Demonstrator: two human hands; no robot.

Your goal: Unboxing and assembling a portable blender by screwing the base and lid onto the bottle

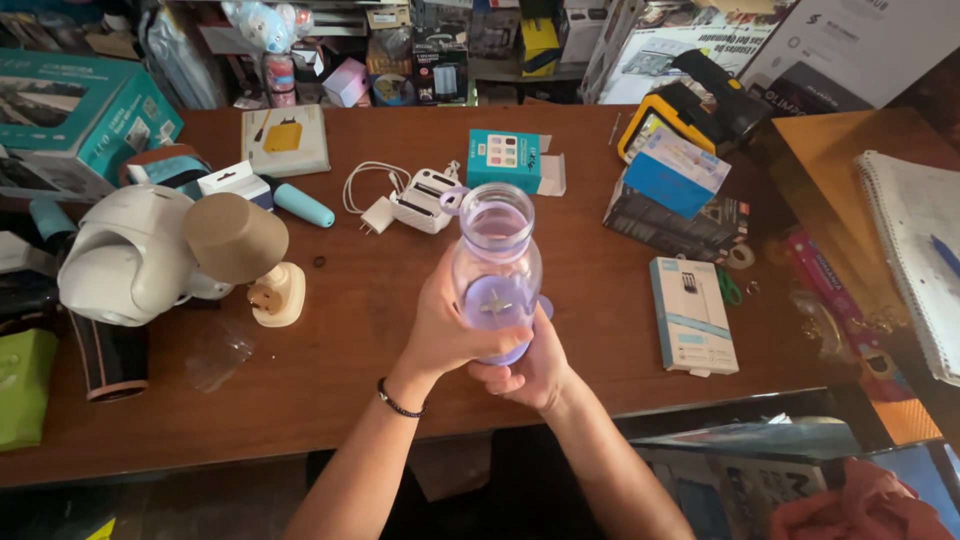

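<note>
- A teal box [75, 120] sat at the far left, well to the left of the clear lilac bottle [496, 270] that both hands held over the wooden table [340, 350].
- A white rounded device [125, 255] with a tan cap [238, 237] lay left of the bottle, and a small cream plug [277, 296] rested just beside that cap.
- A white booklet with a yellow picture [285, 140] lay up and to the left of the bottle, near the table's far edge.
- A white charger with its coiled cable [405, 200] lay just beyond the bottle, on its left side.
- The left hand [450, 325] (a dark bead bracelet [398, 402] on its wrist) was wrapped firmly round the bottle's lower left side, fingers closed on the wall.
- The bottle stood nearly upright at the table's middle, its open mouth towards the camera, a small blade piece visible at its bottom.
- The right hand [530, 365] cupped the bottle's base from below and clasped it.
- A small teal carton [510, 160] lay beyond the bottle, slightly to its right.
- A flat white-and-blue pack [692, 315] lay right of the bottle.
- A spiral notebook [915, 250] lay far right of the bottle.
</note>
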